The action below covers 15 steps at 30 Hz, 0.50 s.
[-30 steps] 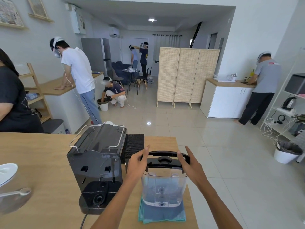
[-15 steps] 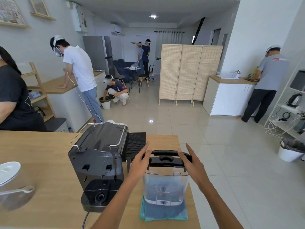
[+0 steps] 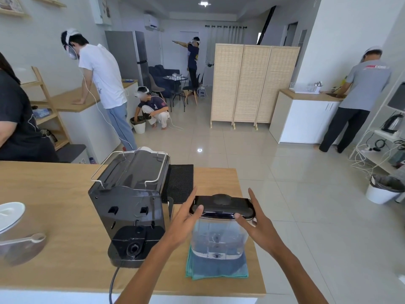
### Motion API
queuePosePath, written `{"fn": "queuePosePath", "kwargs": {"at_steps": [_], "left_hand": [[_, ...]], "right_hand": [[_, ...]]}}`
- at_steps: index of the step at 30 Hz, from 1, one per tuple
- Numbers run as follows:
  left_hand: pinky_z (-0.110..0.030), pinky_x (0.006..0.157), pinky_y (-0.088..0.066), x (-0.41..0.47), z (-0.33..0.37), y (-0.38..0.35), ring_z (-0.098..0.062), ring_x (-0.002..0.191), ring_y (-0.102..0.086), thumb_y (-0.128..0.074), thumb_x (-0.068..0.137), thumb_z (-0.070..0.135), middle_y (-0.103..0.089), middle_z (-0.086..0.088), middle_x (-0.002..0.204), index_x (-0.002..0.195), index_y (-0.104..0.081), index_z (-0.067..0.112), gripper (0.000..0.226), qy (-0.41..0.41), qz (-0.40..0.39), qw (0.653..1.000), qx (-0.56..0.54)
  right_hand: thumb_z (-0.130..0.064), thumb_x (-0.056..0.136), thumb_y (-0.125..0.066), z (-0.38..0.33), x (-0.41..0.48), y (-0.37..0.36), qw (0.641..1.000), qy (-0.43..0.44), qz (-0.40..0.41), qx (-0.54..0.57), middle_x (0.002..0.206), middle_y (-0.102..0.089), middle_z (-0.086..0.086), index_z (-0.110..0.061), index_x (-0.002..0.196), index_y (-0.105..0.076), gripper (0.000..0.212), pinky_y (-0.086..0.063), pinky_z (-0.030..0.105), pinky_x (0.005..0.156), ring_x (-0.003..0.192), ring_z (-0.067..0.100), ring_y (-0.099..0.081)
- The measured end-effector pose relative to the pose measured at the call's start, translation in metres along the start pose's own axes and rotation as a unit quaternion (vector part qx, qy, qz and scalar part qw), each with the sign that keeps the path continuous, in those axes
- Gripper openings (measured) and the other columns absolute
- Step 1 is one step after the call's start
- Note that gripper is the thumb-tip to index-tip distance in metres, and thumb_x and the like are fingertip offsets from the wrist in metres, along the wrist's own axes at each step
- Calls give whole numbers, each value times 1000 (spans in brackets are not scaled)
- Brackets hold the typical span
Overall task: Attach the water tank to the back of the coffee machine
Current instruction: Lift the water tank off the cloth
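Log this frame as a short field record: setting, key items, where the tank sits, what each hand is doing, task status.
setting: wooden counter in an open room, other people in the background
coffee machine: rear faces the camera, tank bay empty
water tank: clear, dark lid, upright on a teal cloth, right of the machine
left hand: on the lid's left end, fingers spread
right hand: on the lid's right end, fingers spread
status: tank not yet attached

Bright daylight, sharp centre, warped edges
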State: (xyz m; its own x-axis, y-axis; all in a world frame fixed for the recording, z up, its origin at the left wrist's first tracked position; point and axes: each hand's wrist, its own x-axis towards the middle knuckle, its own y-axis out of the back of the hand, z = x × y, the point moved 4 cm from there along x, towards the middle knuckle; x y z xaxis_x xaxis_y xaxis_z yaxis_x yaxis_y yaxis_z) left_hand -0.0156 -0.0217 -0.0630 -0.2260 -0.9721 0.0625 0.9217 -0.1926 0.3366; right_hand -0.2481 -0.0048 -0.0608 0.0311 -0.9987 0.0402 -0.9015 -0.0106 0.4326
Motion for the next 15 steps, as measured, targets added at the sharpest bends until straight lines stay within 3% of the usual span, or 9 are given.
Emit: {"fn": "queuePosePath", "kwargs": {"at_steps": [2,6,7,8,9,10,12,13,15], "left_hand": [[-13,84,-45,-1,-3,0,7,73,-46,-43,102,49,-28,43,135,152,-8,56,62,2,-9,999,43],[-36,97,-49,-5,-8,-1,-20,80,-55,-41,98,59,-37,39,111,145,5,66,66,0,-8,998,63],[-38,99,-48,-6,-7,-1,-27,87,-60,-43,97,61,-45,33,114,144,7,67,69,0,-7,998,62],[-41,101,-47,-7,-7,0,-33,100,-62,-45,94,64,-56,16,128,145,9,66,75,0,-5,998,65],[-45,105,-44,-7,-8,0,-41,116,-57,-49,92,65,-54,-12,143,148,11,62,82,4,-5,997,71],[-47,107,-41,-6,-9,0,-47,129,-47,-53,89,65,-37,-27,151,149,12,59,89,8,-9,997,73],[-43,108,-39,-5,-11,0,-40,141,-36,-59,85,65,-18,-17,163,147,15,61,97,6,-15,997,72],[-39,104,-41,-5,-11,0,-37,138,-44,-61,83,66,-19,-13,164,147,15,61,100,2,-12,997,81],[-36,93,-49,-4,-14,0,-29,109,-63,-61,78,72,-34,-9,161,147,16,61,105,-4,0,995,98]], "right_hand": [[-48,82,-65,2,-1,-1,1000,5,2,0,132,-38,-41,-49,151,-5,91,-34,-7,85,117,-12,-46],[-48,82,-65,5,0,-3,1000,18,10,5,130,-37,-43,-49,151,-3,92,-33,-9,83,108,-26,-42],[-48,82,-64,6,0,-3,1000,19,11,5,130,-37,-43,-49,151,-3,92,-33,-9,83,107,-28,-42],[-48,82,-64,7,0,-3,1000,22,12,1,130,-38,-43,-50,150,-3,92,-33,-8,83,107,-28,-43],[-49,82,-65,8,0,-2,1000,25,11,-4,131,-39,-42,-51,150,-2,92,-33,-8,83,107,-27,-45],[-48,82,-65,9,0,-2,1000,27,10,-10,131,-41,-41,-52,149,-1,93,-34,-8,83,107,-26,-47],[-42,84,-70,12,0,-1,999,33,6,-22,131,-43,-39,-50,150,0,97,-36,-6,83,108,-27,-49],[-36,83,-74,14,0,-1,999,37,2,-26,130,-45,-40,-47,151,-1,100,-36,-5,83,108,-28,-48],[-30,78,-82,17,2,0,999,40,-8,-36,127,-46,-49,-45,152,-2,110,-38,-4,83,111,-29,-47]]}}
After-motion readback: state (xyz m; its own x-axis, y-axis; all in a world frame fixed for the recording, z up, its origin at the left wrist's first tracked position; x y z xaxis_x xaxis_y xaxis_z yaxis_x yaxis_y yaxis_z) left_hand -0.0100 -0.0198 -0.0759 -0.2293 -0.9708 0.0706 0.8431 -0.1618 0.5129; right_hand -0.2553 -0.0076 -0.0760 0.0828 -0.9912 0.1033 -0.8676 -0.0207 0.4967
